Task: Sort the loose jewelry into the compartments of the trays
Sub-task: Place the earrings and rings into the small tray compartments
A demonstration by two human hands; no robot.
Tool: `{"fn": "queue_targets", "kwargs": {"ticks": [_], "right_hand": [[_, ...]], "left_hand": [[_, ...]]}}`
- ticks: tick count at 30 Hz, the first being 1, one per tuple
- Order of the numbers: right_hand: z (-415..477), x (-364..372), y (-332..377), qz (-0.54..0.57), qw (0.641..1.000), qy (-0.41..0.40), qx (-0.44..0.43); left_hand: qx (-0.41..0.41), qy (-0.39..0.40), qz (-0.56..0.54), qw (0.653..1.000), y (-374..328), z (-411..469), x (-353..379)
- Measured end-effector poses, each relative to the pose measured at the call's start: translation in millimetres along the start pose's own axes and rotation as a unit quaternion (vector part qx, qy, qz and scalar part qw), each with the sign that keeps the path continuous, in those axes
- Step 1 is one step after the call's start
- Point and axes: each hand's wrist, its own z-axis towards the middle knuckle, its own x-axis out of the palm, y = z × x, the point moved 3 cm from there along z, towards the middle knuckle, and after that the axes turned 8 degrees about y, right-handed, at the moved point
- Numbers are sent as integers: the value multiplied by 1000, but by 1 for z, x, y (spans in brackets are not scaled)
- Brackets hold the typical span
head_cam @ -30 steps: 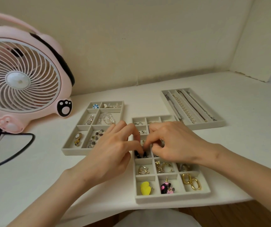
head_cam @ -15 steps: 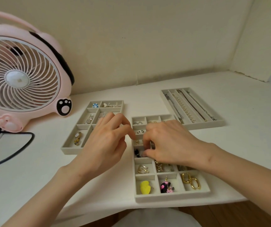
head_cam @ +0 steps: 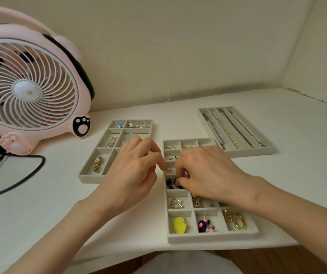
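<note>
The black pieces [head_cam: 171,183] lay in a left-column compartment of the middle tray [head_cam: 208,238], under the curled right hand [head_cam: 208,175], whose grip was hidden, while the left hand [head_cam: 133,175] hung loosely curled and seemingly empty at that tray's left rim; a fumbled pinch could flick them into neighbouring compartments.

Soft, warmish, even light, pretty bright, no glare. Only faint shadows on the flat white tabletop [head_cam: 40,218]. The wide lens bows the round pink plastic fan [head_cam: 28,89] at the edge. The left hand [head_cam: 131,175] looks slightly smeared at the fingertips [head_cam: 136,139].
</note>
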Motion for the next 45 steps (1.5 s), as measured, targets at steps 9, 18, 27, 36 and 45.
{"fn": "queue_targets", "kwargs": {"ticks": [9,18,27,36,45], "right_hand": [[-11,-25,-38,80,995,36,58],[-23,-10,-41,35,996,40,71],[-26,-3,-24,-59,994,18,91],[-23,-3,-36,34,992,36,120],[-38,-15,-59,194,972,61,120]], "left_hand": [[0,25,-37,999,-8,8,3],[5,76,-38,996,-26,28,10],[-42,203,82,975,-49,54,11],[-64,248,183,949,-68,66,16],[-129,203,88,967,-63,58,16]]}}
